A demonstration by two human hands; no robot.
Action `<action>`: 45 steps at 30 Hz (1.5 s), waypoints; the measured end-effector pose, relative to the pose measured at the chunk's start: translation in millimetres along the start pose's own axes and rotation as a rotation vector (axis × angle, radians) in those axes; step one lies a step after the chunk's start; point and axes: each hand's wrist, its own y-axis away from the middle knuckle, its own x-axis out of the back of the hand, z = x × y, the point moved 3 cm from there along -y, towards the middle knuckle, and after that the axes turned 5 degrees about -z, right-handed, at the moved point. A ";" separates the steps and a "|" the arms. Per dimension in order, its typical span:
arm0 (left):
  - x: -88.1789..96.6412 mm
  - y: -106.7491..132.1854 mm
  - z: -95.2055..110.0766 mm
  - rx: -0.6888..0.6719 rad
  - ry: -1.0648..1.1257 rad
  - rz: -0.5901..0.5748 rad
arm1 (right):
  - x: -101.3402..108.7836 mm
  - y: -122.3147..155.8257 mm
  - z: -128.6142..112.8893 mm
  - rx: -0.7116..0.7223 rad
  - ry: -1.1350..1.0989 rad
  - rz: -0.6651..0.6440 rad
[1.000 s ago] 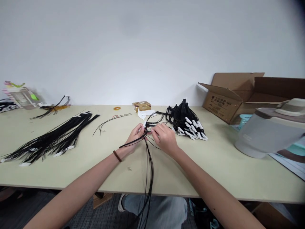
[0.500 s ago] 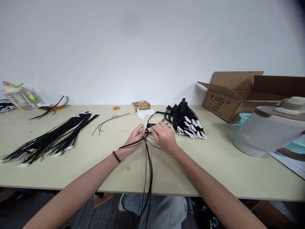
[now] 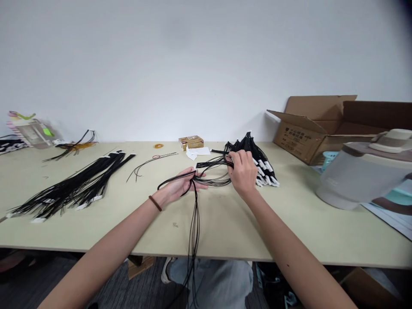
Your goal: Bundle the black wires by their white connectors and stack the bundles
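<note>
A bundle of thin black wires (image 3: pixel 214 182) stretches between my hands above the table. My left hand (image 3: pixel 180 185) is closed around it near a white connector (image 3: pixel 195 166), palm partly up, with some fingers showing past the wires. Loose wire ends hang from there over the table's front edge, and one loop curves over my left wrist. My right hand (image 3: pixel 243 171) grips the looped part of the same wires, fingers curled down over them. Just behind my right hand lies a pile of black wire harnesses (image 3: pixel 251 143) with white connectors.
Another row of black wire harnesses (image 3: pixel 80 180) lies at left. At the back are a small gold box (image 3: pixel 191 142), white paper (image 3: pixel 201 150) and a yellow ring (image 3: pixel 158 146). An open cardboard box (image 3: pixel 298 137) and a large jug (image 3: pixel 360 174) stand at right.
My right hand has moved right, away from my left, drawing the wires out into a wide loop. My left hand has shifted slightly left and turned more palm up.
</note>
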 end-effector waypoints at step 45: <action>-16.2 -0.7 1.8 -0.039 0.323 0.135 | -14.5 15.7 -53.0 0.193 -0.728 -0.218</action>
